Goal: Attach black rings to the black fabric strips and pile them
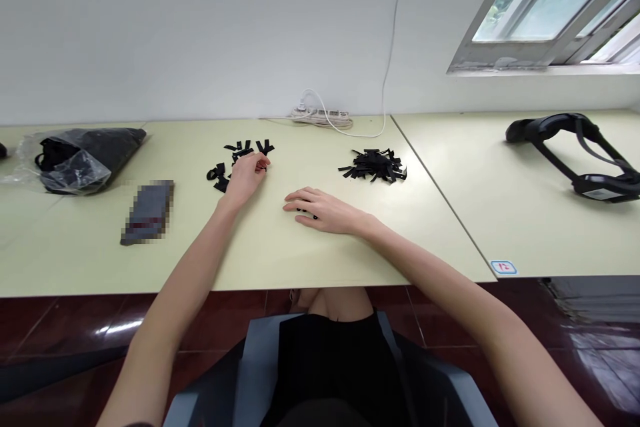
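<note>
Over a loose scatter of short black strips [221, 172] at the left centre of the table is my left hand [244, 179]. Its fingers are curled together, and a dark bit shows beside the fingertips; what they pinch, if anything, is too hidden to name. My right hand [325, 211] rests palm down on the tabletop nearer the front edge, fingers stretched out and somewhat apart. Small dark bits show between those fingers, mostly covered. Beyond the right hand, a denser heap of black strips [375, 165] lies on the table.
A pale yellow table [310, 260] runs along the wall. On the left are a plastic bag with black contents [95, 157] and a blurred-out flat dark item [149, 212]. A power strip [320, 116] with a white cable lies at the back. A black headset [575, 153] sits far right.
</note>
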Motion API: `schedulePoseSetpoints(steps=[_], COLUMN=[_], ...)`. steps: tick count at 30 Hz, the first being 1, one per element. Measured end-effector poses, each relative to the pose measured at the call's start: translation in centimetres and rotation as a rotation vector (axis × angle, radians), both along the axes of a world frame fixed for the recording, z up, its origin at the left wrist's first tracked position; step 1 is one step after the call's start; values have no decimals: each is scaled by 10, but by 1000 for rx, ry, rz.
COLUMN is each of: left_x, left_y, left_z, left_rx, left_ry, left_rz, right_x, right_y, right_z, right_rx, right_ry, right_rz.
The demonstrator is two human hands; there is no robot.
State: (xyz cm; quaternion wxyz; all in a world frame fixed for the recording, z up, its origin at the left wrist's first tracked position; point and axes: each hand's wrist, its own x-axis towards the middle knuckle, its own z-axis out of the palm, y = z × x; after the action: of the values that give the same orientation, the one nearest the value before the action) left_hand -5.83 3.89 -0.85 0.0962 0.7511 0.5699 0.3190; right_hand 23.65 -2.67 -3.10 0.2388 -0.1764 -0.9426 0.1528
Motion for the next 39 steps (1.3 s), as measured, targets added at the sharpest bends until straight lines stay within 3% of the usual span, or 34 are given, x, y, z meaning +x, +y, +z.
schedulePoseSetpoints(steps=[5,11,18,23,29,39], left_x=[16,28,34,38,40,50], left_y=[-4,-8,-7,-8,-13,-18], left_z=[7,13,9,9,16,16], left_rx=[15,-108,-215,-300,-358,-444], left_ry=[-157,-478,-689,-853,-873,-992], left_rz=[-63,-115,-140,-149,-155,-214], right_x=[0,15,6,8,14,7], right_y=[2,6,2,2,6,4], right_z=[0,13,5,10,15,9], right_rx=[5,-18,1,-65,-77,-244], right_ry=[8,-12,2,-30,29,143], right_rz=[-60,-89,6,-69,-164,-319])
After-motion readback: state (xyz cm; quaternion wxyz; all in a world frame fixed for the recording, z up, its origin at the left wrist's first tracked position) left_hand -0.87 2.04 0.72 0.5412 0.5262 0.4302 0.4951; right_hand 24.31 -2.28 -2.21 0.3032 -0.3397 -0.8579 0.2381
